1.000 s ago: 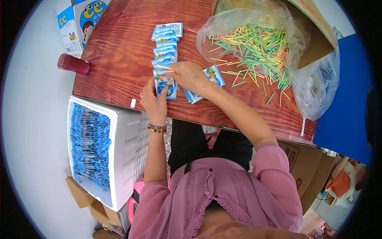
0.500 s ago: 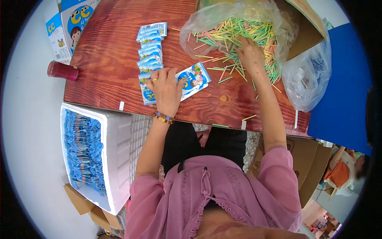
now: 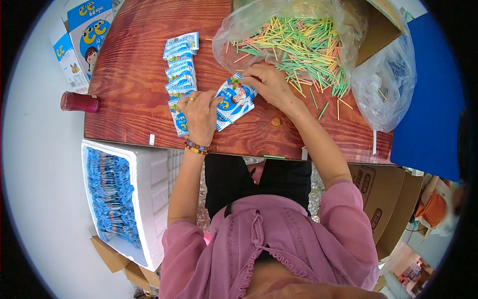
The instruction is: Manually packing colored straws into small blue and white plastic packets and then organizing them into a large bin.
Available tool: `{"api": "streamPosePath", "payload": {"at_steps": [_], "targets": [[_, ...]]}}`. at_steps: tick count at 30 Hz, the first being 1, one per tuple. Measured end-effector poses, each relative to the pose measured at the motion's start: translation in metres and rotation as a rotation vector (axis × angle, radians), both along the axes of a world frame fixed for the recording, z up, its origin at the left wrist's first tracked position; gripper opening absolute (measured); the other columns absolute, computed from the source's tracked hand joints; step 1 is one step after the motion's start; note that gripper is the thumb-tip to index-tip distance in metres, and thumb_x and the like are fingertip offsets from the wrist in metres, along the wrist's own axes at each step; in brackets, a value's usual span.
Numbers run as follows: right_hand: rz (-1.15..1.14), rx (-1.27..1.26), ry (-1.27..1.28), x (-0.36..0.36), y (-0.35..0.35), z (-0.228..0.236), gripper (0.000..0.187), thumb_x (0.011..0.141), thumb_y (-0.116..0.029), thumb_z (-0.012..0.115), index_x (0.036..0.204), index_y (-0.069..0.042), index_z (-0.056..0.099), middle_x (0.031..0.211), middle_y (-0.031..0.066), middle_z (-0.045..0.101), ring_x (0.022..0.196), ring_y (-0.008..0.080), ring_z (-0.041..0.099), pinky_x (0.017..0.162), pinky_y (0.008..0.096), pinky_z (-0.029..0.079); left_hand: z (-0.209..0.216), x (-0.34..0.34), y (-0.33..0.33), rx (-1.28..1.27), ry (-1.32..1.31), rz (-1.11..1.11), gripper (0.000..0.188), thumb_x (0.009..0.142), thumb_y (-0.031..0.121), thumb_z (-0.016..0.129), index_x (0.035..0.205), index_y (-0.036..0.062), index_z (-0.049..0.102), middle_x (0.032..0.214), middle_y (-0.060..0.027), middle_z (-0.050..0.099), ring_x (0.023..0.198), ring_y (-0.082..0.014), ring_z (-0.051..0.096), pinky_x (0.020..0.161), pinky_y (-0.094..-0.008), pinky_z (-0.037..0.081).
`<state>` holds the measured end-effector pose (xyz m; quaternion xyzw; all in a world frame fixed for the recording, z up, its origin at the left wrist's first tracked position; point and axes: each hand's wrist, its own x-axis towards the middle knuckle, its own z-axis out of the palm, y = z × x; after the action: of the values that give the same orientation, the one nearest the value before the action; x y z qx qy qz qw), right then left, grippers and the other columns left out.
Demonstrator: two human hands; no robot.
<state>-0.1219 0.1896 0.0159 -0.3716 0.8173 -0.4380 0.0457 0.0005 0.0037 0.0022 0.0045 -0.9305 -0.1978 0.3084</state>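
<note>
A small blue-and-white packet [image 3: 233, 103] with a cartoon print lies slanted between my hands, over another packet. My left hand [image 3: 200, 115] pinches its left edge between thumb and fingers. At its upper right end, the fingertips of my right hand [image 3: 269, 85] are closed on the packet's corner; whether a stick is also between them is hidden. Under and beyond my left hand runs an overlapping row of matching packets [image 3: 180, 72]. Past my right hand, a heap of thin green, yellow and pink sticks [image 3: 308, 50] spills from an open clear plastic bag [image 3: 226, 47].
A red-lidded jar [image 3: 79, 101] lies at the table's left edge. Below it stands a white foam box [image 3: 149, 184] packed with blue packets. A crumpled clear bag [image 3: 381, 107] hangs at the right edge by a blue panel [image 3: 428, 99]. Cartoon-printed boxes [image 3: 89, 37] stand far left.
My right hand has moved left and nearer, from the stick heap to the packet's upper corner. My left hand still holds the packet's left side, and the packet is now tilted more steeply.
</note>
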Motion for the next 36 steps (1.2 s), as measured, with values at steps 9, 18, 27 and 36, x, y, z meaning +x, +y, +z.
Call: {"api": "streamPosePath", "payload": {"at_steps": [9,18,27,36], "targets": [[0.146,-0.422,-0.126,0.002,-0.001,0.007,0.012,0.088,-0.009,0.063,0.097,-0.002,0.065,0.09,0.0047,0.065,0.087,0.0142,0.061,0.077,0.0277,0.048,0.023,0.003,0.008,0.289,0.067,0.013,0.018,0.08,0.009,0.073,0.094,0.0078,0.063,0.09,-0.0026,0.067,0.088,-0.0175,0.062,0.085,-0.0358,0.038],[0.06,-0.553,-0.677,0.027,0.015,0.028,0.014,0.09,-0.008,0.063,0.102,-0.001,0.066,0.094,0.0016,0.067,0.081,0.0069,0.061,0.073,0.0231,0.049,0.027,0.0,0.036,1.448,-0.04,-0.188,0.012,0.088,0.006,0.068,0.096,-0.0017,0.069,0.084,-0.0028,0.069,0.071,-0.0041,0.061,0.062,-0.019,0.05],[0.087,-0.568,-0.702,0.037,0.029,0.01,0.017,0.089,-0.006,0.063,0.103,0.002,0.068,0.091,0.0037,0.069,0.081,0.0076,0.062,0.073,0.0235,0.05,0.024,0.001,0.067,1.591,0.082,-0.129,0.013,0.091,0.007,0.064,0.097,-0.0039,0.069,0.086,-0.0035,0.069,0.072,-0.0057,0.062,0.063,-0.0203,0.05],[0.108,-0.775,-0.347,0.034,0.057,0.029,0.015,0.084,-0.011,0.069,0.095,-0.001,0.064,0.114,0.0076,0.059,0.111,0.0166,0.054,0.093,0.0321,0.042,0.032,0.003,0.062,1.909,-0.029,-0.18,0.02,0.096,0.016,0.059,0.097,-0.0021,0.066,0.096,-0.01,0.07,0.081,-0.0163,0.069,0.075,-0.0334,0.058]]}}
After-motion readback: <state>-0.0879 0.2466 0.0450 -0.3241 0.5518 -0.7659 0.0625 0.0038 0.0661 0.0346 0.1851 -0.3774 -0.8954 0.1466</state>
